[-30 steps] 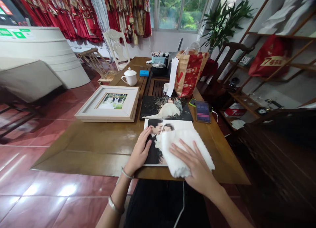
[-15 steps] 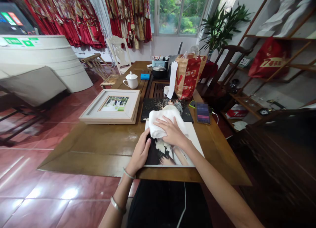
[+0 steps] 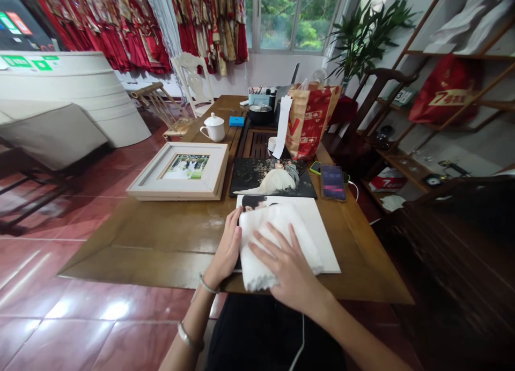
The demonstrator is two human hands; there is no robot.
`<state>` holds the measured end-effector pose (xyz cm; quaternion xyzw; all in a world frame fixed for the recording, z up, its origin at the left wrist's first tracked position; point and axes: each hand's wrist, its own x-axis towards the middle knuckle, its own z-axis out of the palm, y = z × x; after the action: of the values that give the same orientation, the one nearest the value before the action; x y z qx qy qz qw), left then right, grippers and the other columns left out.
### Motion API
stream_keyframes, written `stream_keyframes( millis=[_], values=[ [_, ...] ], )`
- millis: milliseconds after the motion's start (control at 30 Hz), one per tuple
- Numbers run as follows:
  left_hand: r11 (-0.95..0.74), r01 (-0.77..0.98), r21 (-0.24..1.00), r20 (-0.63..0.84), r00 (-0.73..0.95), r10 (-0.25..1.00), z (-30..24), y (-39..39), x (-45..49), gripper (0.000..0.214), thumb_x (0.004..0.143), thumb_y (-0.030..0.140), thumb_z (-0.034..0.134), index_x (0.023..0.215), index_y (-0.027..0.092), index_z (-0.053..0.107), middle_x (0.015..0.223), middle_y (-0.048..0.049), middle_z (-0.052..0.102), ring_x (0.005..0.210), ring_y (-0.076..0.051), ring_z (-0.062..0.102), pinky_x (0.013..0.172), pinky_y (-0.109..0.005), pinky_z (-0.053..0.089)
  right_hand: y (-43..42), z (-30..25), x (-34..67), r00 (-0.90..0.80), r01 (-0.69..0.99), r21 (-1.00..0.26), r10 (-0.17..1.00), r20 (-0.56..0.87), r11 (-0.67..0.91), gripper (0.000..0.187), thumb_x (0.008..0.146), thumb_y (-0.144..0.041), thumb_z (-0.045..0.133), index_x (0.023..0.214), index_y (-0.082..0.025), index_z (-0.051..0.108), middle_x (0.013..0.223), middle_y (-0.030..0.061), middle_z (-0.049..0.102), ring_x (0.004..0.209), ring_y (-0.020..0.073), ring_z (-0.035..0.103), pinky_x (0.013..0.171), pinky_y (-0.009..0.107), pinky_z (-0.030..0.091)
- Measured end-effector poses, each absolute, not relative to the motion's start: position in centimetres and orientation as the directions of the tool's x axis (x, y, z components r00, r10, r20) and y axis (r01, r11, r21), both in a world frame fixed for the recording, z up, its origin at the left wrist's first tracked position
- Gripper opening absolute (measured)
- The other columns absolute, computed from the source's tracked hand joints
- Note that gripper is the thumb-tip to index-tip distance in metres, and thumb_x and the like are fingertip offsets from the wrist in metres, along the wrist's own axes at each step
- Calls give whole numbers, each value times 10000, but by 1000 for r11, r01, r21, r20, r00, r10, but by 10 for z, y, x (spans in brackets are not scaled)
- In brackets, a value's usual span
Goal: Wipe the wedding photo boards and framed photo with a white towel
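Note:
A white cloth lies spread over a photo panel near the table's front edge. My right hand presses flat on this cloth, fingers spread. Against the panel's left edge rests my left hand, its fingers stretched out and its thumb beside the cloth. Much of the panel's picture is covered; dark hair shows at its top, and the right side is white. Just behind it lies a dark photo panel showing a figure in a long pale dress.
Left of the panels lies a pale framed photo. Farther back are a lidded white cup, a blue box, a black pot and a paper bag. A phone with a cable lies at the right.
My right hand and the cloth have moved down the panel towards me, uncovering the rear panel. The cloth now lies more spread out. My left hand stays by the left edge.

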<state>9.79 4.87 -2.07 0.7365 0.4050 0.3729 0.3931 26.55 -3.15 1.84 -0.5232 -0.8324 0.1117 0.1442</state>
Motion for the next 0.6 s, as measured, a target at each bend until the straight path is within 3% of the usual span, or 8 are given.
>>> stream_keyframes(
  millis=[167,433,600],
  values=[
    [-363,307,880,217,420,881,-20,48,98,497,958,416,186,1408,209,233,1472,-77,250,1373,-196,207,1150,-409,138,-51,21,271,-434,810,-391,896,100,436,817,559,-106,453,1356,-274,391,1441,-31,358,1375,255,123,1087,553,-53],
    [-522,354,776,298,522,799,-21,52,97,433,931,270,364,1363,260,348,1465,-49,312,1381,-215,196,1143,-459,163,3,-1,342,6,939,-336,972,234,75,675,641,-99,454,1295,-263,461,1367,9,468,1323,263,281,1063,605,107],
    [-535,337,775,325,513,794,-19,52,98,378,923,251,370,1289,274,463,1442,-43,353,1369,-227,235,1135,-475,185,12,-3,327,29,971,-238,971,237,29,646,668,-125,487,1308,-208,458,1406,61,414,1334,323,223,1040,646,83]
  ],
)
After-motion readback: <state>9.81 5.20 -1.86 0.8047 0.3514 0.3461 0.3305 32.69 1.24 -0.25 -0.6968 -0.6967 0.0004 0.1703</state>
